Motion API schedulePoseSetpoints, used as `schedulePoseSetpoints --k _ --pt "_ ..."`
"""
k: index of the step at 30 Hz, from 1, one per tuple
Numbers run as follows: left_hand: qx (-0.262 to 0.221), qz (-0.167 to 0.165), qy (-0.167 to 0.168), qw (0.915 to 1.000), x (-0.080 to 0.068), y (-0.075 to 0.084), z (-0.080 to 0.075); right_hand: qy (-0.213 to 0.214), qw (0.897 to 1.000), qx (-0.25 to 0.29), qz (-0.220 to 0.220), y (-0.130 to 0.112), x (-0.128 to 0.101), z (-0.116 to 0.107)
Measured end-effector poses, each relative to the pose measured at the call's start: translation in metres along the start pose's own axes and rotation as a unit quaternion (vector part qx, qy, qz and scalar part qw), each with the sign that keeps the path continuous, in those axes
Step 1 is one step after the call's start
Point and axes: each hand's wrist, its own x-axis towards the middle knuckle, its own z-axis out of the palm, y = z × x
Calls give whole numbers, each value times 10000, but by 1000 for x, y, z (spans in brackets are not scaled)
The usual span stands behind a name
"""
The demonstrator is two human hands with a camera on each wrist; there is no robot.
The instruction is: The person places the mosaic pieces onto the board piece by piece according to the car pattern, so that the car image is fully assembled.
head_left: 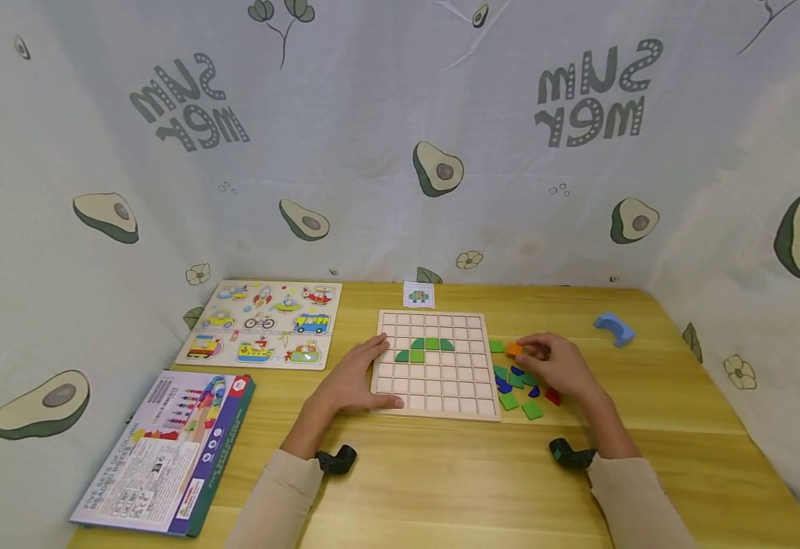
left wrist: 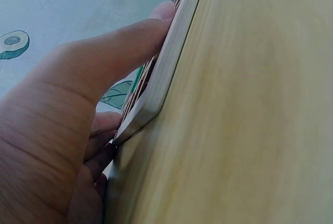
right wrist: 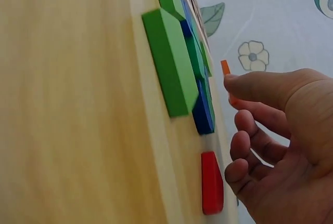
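Note:
A gridded wooden board (head_left: 441, 393) lies on the table with several green pieces (head_left: 416, 356) set in its cells. At its near left corner is my left hand (head_left: 351, 377), thumb laid on the front edge and fingers along the left side. The left wrist view shows this thumb (left wrist: 125, 47) stretched over the board's rim. My right hand (head_left: 560, 366) pinches an orange tile (head_left: 513, 349) between thumb and index finger, to the right of the board. In the right wrist view the orange tile (right wrist: 225, 68) stands edge-on at the thumb tip, partly hidden.
Loose green tiles (head_left: 531, 411), blue pieces (head_left: 533, 392) and a red piece (head_left: 553, 396) lie by the board's right side. Behind it is a small pattern card (head_left: 419, 295). A picture puzzle (head_left: 283, 324) and a boxed set (head_left: 159, 457) lie left; a blue arch (head_left: 615, 329) lies right.

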Motion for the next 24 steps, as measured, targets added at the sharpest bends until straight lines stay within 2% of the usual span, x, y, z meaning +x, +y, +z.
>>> schedulePoseSetpoints --k 8,18,24 --pt "38 39 9 10000 0 0 0 123 9993 -2 -346 -12 4 10" --pt "41 49 23 10000 -1 1 -1 21 9961 300 -826 -41 12 34" --pt "33 34 30 10000 -1 2 0 -70 9953 423 -865 -56 15 49"
